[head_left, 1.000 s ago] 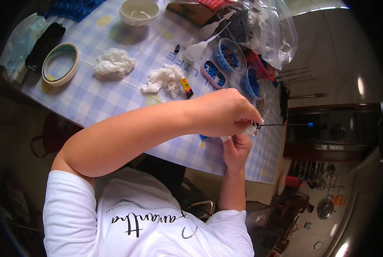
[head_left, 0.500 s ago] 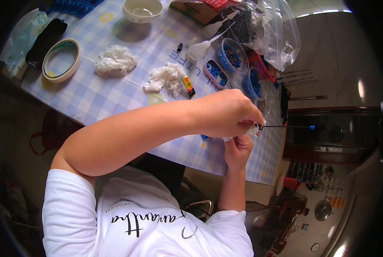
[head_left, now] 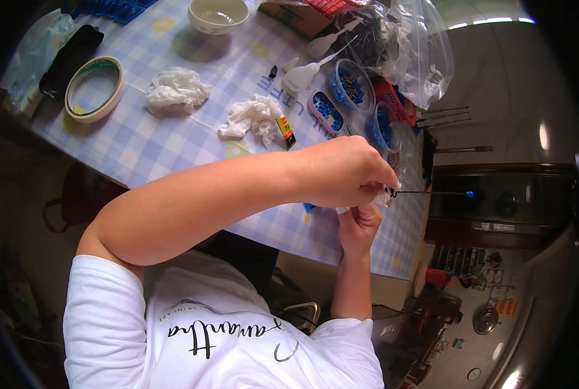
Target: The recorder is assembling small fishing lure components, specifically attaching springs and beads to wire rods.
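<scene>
My left hand [head_left: 348, 172] reaches across the table from the left. Its fingers are closed around a crumpled piece of white tissue [head_left: 383, 196] and the near end of a thin black rod [head_left: 425, 192]. The rod sticks out to the right past the table edge and ends in a small blue tip [head_left: 469, 194]. Just below, my right hand [head_left: 361, 227] is closed, its fingers curled up under the left hand, with a bit of white showing beside them. What the right fingers grip is hidden.
On the checked tablecloth [head_left: 153, 152] lie two crumpled tissues [head_left: 178, 89], a yellow-black small box [head_left: 286, 131], a tape roll [head_left: 116, 97] and squeeze bottles [head_left: 299, 78]. Clear tubs [head_left: 367, 97] hold small blue parts. A bowl [head_left: 218, 16] stands farther back. Thin spring-ended rods [head_left: 446, 118] jut past the right edge.
</scene>
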Tool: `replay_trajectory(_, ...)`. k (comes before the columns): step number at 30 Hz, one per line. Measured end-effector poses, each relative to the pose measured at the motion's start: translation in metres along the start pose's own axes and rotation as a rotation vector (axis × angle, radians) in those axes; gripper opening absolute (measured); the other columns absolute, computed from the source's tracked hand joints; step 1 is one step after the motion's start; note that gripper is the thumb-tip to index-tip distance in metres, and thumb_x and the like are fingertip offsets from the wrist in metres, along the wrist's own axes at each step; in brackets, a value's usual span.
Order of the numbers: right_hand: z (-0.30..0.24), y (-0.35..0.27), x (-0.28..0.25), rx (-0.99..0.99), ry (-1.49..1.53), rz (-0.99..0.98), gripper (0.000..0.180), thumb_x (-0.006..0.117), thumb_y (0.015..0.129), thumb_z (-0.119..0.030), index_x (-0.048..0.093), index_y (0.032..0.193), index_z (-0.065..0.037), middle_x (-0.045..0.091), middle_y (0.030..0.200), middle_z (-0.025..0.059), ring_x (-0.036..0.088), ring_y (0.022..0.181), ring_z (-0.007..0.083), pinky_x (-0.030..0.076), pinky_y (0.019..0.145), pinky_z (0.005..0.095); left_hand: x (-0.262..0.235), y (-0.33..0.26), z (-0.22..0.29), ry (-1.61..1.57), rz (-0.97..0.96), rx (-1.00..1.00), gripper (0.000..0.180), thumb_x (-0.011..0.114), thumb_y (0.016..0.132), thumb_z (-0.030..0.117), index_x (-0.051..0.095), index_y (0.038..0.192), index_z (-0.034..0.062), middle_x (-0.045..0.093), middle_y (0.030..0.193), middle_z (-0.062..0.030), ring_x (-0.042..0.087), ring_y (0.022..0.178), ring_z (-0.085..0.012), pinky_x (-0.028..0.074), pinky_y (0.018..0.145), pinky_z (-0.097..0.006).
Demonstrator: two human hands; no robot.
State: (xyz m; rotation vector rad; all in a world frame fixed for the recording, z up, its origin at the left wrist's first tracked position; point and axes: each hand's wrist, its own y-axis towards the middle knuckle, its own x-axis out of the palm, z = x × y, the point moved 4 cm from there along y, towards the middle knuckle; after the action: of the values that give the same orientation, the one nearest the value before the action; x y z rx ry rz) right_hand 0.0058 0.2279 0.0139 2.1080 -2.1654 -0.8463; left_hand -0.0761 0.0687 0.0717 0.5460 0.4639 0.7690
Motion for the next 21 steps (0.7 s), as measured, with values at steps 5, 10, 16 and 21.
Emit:
replay_trajectory(5,0.0025,-0.0015,-0.0034,-0.03,-0.116,0.001,0.023,0.067,0.088,-0.002,0.065,0.11,0.004,0.066,0.108,0.0039,0.06,0.097,0.0091,0.046,0.087,0.0251,0.0007,-0.0004,-0.0017,-0.009,0.025,0.035,0.031,0.064,0.074,-0.001,0.07,0.105,0.0024,0.07,0.09,-0.0154,0.068,0.082,-0.0292,0.053,0.074,-0.036)
replay_trajectory(10,-0.0006,-0.0032,-0.0045,-0.064,-0.202,-0.037,0.019,0.067,0.088,-0.005,0.066,0.104,0.005,0.068,0.102,0.0048,0.06,0.095,0.009,0.046,0.085,0.0241,0.0003,-0.0001,-0.0009,0.004,0.013,0.047,0.031,0.064,0.074,-0.001,0.069,0.105,0.0019,0.07,0.091,-0.0157,0.068,0.082,-0.0293,0.053,0.074,-0.036)
replay_trajectory(16,-0.0031,-0.0018,-0.0029,-0.098,-0.185,-0.009,0.016,0.066,0.088,-0.006,0.067,0.1,0.005,0.068,0.099,0.005,0.06,0.092,0.0087,0.046,0.084,0.0246,0.0001,-0.0002,-0.0005,-0.007,0.016,0.049,0.031,0.064,0.075,0.0,0.069,0.105,0.0019,0.07,0.091,-0.0156,0.068,0.082,-0.0293,0.053,0.074,-0.036)
replay_trajectory(21,-0.0016,-0.0019,-0.0027,-0.107,-0.204,0.005,0.015,0.066,0.089,-0.005,0.067,0.1,0.005,0.068,0.1,0.0049,0.06,0.093,0.009,0.046,0.085,0.0247,0.0007,-0.0002,-0.0013,0.009,0.02,0.056,0.031,0.064,0.074,0.0,0.07,0.104,0.0018,0.07,0.089,-0.0154,0.068,0.081,-0.0294,0.053,0.073,-0.036)
